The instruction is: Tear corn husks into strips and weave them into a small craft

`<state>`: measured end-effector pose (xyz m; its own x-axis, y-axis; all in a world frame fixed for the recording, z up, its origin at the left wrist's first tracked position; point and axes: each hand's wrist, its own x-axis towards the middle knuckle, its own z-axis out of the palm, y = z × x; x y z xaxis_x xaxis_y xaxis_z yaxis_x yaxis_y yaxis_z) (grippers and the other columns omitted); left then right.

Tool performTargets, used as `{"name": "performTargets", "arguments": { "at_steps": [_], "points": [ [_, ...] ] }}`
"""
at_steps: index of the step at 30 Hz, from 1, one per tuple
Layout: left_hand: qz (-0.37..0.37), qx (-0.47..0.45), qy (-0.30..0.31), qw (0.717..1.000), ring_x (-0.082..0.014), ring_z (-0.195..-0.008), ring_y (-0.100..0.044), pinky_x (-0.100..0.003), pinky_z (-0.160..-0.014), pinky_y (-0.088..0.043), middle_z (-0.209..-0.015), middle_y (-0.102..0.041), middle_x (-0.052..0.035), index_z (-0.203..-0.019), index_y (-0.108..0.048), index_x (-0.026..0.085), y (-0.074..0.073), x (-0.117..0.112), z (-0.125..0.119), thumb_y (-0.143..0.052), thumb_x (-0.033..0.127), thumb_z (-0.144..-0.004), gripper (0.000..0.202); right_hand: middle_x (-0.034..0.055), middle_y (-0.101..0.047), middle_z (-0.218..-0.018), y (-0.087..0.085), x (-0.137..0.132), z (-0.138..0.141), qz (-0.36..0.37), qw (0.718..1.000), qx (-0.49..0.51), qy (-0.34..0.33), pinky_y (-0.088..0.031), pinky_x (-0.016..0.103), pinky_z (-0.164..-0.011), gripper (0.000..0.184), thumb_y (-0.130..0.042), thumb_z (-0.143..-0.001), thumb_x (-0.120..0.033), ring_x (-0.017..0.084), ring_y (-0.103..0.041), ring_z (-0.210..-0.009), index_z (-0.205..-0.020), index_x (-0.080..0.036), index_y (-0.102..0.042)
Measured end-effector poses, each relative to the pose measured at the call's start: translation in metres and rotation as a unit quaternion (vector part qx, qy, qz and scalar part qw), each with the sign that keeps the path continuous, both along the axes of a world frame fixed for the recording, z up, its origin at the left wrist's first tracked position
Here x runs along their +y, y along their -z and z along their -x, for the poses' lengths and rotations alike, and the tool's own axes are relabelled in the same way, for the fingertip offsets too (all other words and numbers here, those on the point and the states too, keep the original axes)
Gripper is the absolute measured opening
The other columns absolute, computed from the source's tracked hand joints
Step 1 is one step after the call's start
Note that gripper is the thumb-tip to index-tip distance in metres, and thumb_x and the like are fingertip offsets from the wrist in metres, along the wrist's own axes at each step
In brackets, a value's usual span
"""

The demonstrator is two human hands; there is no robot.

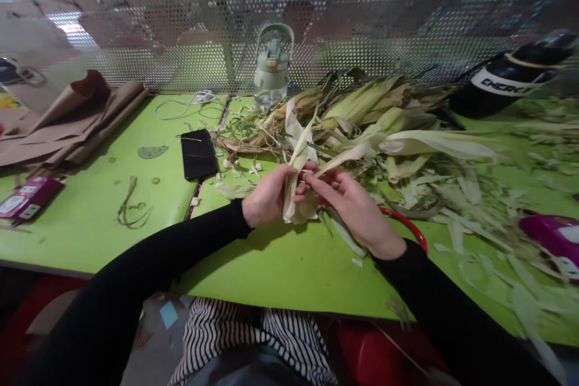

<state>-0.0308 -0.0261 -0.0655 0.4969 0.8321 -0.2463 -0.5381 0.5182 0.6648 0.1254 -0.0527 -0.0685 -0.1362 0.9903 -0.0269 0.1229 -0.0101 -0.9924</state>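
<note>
Green table (113, 217), perforated screen behind. Left hand (266, 196) is closed round a pale husk strip (298, 157), held upright just above the table near the body. Right hand (353, 205) pinches it w/ fingertips, prob. to keep it taut & clear of the husk pile (375, 114) behind. Phone (199, 154) & bottle (271, 66) sit left of the pile. Red handle (409, 226) by the right wrist crowds the space.

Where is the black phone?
In the head view, the black phone lies flat on the green table, left of the left hand, near the white cable.
</note>
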Motion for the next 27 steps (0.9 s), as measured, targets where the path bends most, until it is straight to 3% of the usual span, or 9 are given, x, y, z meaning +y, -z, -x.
{"name": "performTargets", "arguments": {
  "at_steps": [4, 12, 14, 17, 20, 22, 24, 26, 27],
  "points": [
    [-0.048, -0.019, -0.013, 0.999, -0.0031, -0.048, -0.037, -0.013, -0.042, -0.027, -0.066, -0.049, 0.0045, -0.100, -0.059, 0.015, -0.003, 0.000, 0.003, -0.057, 0.007, -0.074, 0.027, 0.0038, -0.069, -0.091, 0.000, 0.000, -0.001, -0.015, 0.999, -0.033, -0.030, -0.055, 0.035, -0.076, 0.035, -0.074, -0.080, -0.049, 0.019, -0.065, -0.084, -0.097, -0.021, -0.064],
    [-0.026, -0.038, -0.019, 0.999, -0.0058, -0.045, -0.037, -0.016, -0.040, -0.029, -0.066, -0.053, -0.0009, -0.096, -0.060, 0.011, -0.003, 0.002, 0.003, -0.034, 0.016, -0.086, 0.028, 0.0055, -0.074, -0.106, 0.003, -0.001, 0.001, 0.030, 0.994, 0.058, -0.089, -0.056, 0.041, -0.090, 0.037, -0.077, -0.080, -0.040, 0.022, -0.071, -0.099, -0.105, -0.023, -0.056],
    [-0.037, -0.027, -0.034, 0.998, -0.0062, -0.050, -0.045, -0.016, -0.048, -0.039, -0.070, -0.057, -0.0021, -0.097, -0.061, 0.010, -0.003, 0.002, 0.002, -0.037, 0.014, -0.088, 0.026, 0.0058, -0.074, -0.109, 0.002, -0.001, -0.001, 0.024, 0.994, 0.082, -0.074, -0.057, 0.040, -0.089, 0.042, -0.079, -0.079, -0.038, 0.021, -0.071, -0.099, -0.111, -0.024, -0.057],
    [-0.069, -0.010, -0.070, 0.995, -0.0097, -0.073, -0.061, -0.020, -0.072, -0.051, -0.085, -0.066, -0.0061, -0.099, -0.060, 0.011, -0.001, 0.001, 0.001, -0.042, 0.009, -0.090, 0.020, 0.0040, -0.073, -0.109, -0.001, -0.002, -0.002, -0.024, 0.994, 0.096, -0.046, -0.058, 0.035, -0.084, 0.041, -0.079, -0.077, -0.042, 0.020, -0.069, -0.096, -0.111, -0.026, -0.061],
    [-0.110, 0.022, -0.094, 0.989, -0.0131, -0.088, -0.064, -0.026, -0.083, -0.052, -0.097, -0.068, -0.0063, -0.100, -0.057, 0.014, 0.003, -0.004, -0.002, -0.044, 0.010, -0.093, 0.016, 0.0034, -0.073, -0.093, -0.002, -0.007, 0.001, -0.083, 0.993, -0.027, -0.079, -0.058, 0.035, -0.073, 0.028, -0.072, -0.083, -0.045, 0.020, -0.069, -0.083, -0.101, -0.024, -0.067],
    [-0.128, 0.052, -0.103, 0.985, -0.0143, -0.090, -0.064, -0.027, -0.084, -0.052, -0.098, -0.068, -0.0059, -0.100, -0.057, 0.016, 0.005, -0.008, -0.004, -0.045, 0.013, -0.094, 0.013, 0.0059, -0.072, -0.087, -0.001, -0.010, 0.004, -0.161, 0.965, -0.188, -0.088, -0.055, 0.035, -0.067, 0.022, -0.063, -0.090, -0.042, 0.022, -0.067, -0.076, -0.094, -0.020, -0.068],
    [-0.128, 0.076, -0.106, 0.983, -0.0144, -0.087, -0.065, -0.028, -0.083, -0.052, -0.094, -0.068, -0.0051, -0.099, -0.057, 0.016, 0.006, -0.011, -0.006, -0.046, 0.014, -0.094, 0.013, 0.0089, -0.071, -0.086, 0.001, -0.013, 0.006, -0.260, 0.909, -0.322, -0.056, -0.051, 0.035, -0.064, 0.023, -0.054, -0.095, -0.036, 0.022, -0.065, -0.074, -0.092, -0.018, -0.067],
    [-0.114, 0.098, -0.103, 0.983, -0.0119, -0.077, -0.063, -0.026, -0.077, -0.051, -0.086, -0.067, -0.0024, -0.096, -0.057, 0.017, 0.006, -0.012, -0.006, -0.046, 0.012, -0.092, 0.013, 0.0091, -0.069, -0.082, 0.002, -0.014, 0.006, -0.325, 0.865, -0.383, -0.003, -0.047, 0.032, -0.060, 0.023, -0.050, -0.098, -0.033, 0.020, -0.062, -0.068, -0.091, -0.016, -0.065],
    [-0.104, 0.108, -0.102, 0.983, -0.0102, -0.071, -0.060, -0.024, -0.073, -0.050, -0.081, -0.065, -0.0004, -0.095, -0.057, 0.017, 0.005, -0.011, -0.005, -0.046, 0.010, -0.091, 0.013, 0.0077, -0.068, -0.077, 0.002, -0.014, 0.006, -0.334, 0.856, -0.393, 0.017, -0.044, 0.031, -0.057, 0.024, -0.050, -0.098, -0.033, 0.018, -0.059, -0.063, -0.089, -0.017, -0.064]
  ]
}}
